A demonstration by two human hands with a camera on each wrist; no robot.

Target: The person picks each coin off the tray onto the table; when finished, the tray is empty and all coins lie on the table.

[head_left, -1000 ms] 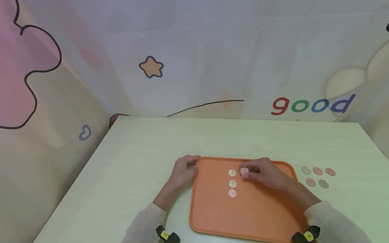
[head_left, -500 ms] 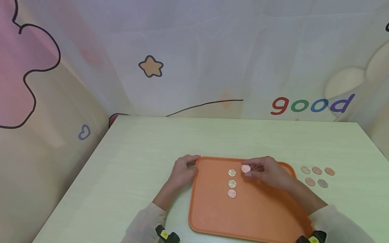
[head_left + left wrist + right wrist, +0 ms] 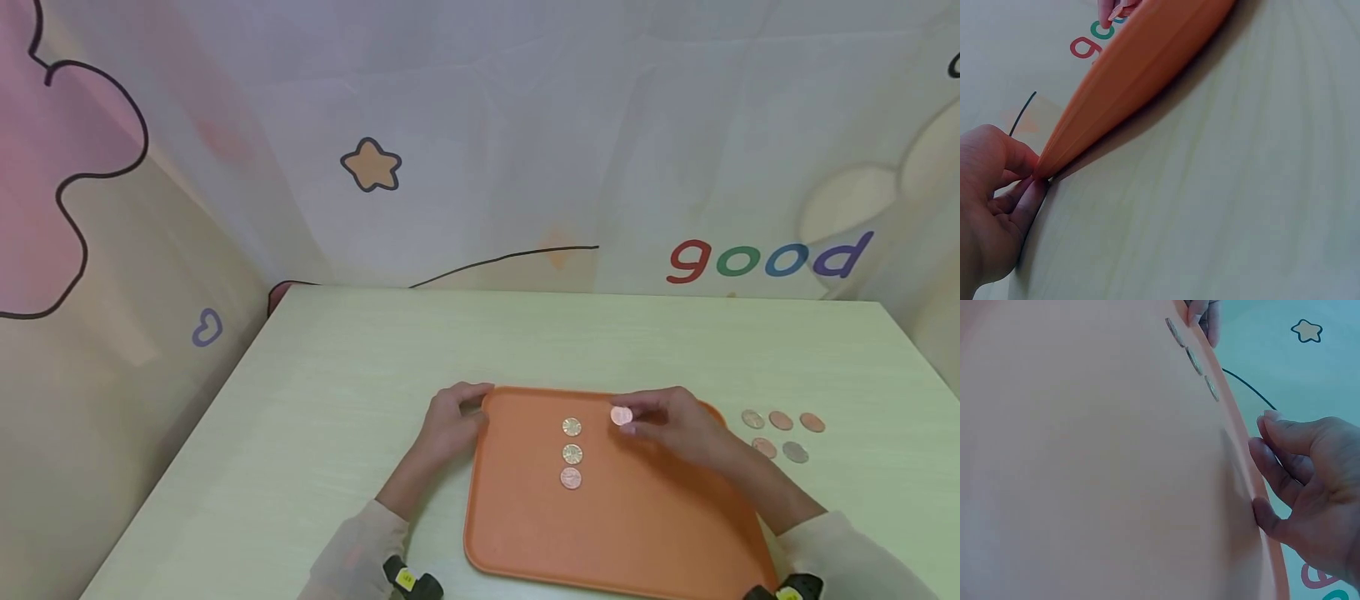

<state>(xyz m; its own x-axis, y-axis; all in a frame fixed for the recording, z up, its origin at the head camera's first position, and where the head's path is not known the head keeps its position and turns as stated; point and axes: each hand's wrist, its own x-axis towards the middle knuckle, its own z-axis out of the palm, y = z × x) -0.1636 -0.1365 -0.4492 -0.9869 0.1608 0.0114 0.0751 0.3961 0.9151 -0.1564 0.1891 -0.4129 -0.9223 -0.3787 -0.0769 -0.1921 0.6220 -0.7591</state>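
Note:
My left hand [image 3: 448, 427] grips the far left corner of an orange tray [image 3: 615, 542]; in the left wrist view, the fingers and thumb meet at its rim [image 3: 1116, 81]. Over the far part of the tray, my right hand [image 3: 675, 423] pinches a pinkish coin [image 3: 621, 415] between thumb and fingers, its face toward the head camera. To the left of that coin a column lies on the tray: a gold-coloured coin [image 3: 572, 427], a second gold-coloured coin [image 3: 572, 454] and a pinkish coin [image 3: 571, 477] nearest me. In the right wrist view, the held coin is hard to make out.
Several loose coins, copper and silvery, lie in two rows on the pale table [image 3: 360, 350] right of the tray, among them a silvery coin [image 3: 795, 452]. My right forearm crosses the tray's right side. A printed backdrop [image 3: 480, 167] stands behind the table.
My right hand has moved to the right with the pinkish coin, away from the column, and the coin's face has come into fuller view. The left hand stays at the tray's corner.

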